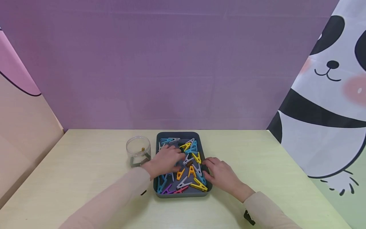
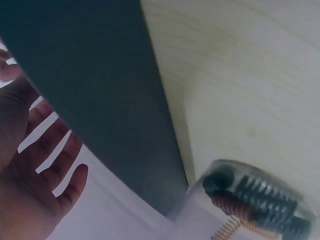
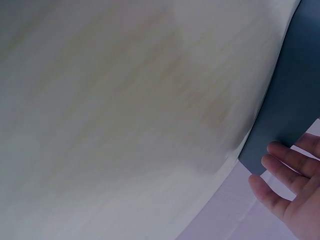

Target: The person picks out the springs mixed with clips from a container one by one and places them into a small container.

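Head view: left hand [image 1: 166,159] over dark tray [image 1: 183,195] of clips [image 1: 191,168], fingers spread; right hand [image 1: 222,174] at tray's right rim, fingers slightly apart; clear jar [image 1: 130,151] left of tray on counter [image 1: 94,168].

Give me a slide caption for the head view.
Left grip over a dark tray of colourful clips, right grip at its edge, clear jar alongside.

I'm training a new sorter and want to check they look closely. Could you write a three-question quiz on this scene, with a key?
1. Which hand reaches over the middle of the tray?
2. True or false: the jar stands to the right of the tray.
3. What lies in the jar? A) marbles B) springs C) coins

Key: 1. The left hand. 2. False; it stands to the left. 3. B.
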The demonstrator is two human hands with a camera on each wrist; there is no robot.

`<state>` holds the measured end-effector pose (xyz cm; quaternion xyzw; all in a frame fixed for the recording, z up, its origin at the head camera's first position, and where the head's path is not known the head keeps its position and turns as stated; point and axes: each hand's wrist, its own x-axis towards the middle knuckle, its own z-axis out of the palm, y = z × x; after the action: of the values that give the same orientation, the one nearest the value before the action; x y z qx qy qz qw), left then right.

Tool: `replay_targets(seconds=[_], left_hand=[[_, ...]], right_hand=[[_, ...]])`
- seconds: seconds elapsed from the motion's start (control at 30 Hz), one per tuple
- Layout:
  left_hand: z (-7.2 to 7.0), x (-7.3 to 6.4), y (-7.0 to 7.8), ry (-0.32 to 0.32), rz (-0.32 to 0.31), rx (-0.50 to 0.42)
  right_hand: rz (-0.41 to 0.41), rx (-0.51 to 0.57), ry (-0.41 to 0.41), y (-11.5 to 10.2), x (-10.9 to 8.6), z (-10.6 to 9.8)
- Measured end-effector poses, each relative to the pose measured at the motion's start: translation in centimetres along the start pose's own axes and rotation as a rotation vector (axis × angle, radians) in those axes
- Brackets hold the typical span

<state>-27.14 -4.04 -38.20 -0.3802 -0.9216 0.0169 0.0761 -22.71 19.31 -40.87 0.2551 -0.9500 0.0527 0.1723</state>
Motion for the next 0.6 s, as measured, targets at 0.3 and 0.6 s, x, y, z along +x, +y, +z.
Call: replay_targets(seconds=[0.3,0.6], left_hand=[[0.5,1.5,0.4,-0.028,0.011,-0.004],[0.6,2.8,0.6,-0.038,0.040,-0.048]], right_hand=[[-0.013,-0.014,0.002,0.0,0.1,0.0],[-0.016,-0.028,0.001,0.1,0.1,0.1]])
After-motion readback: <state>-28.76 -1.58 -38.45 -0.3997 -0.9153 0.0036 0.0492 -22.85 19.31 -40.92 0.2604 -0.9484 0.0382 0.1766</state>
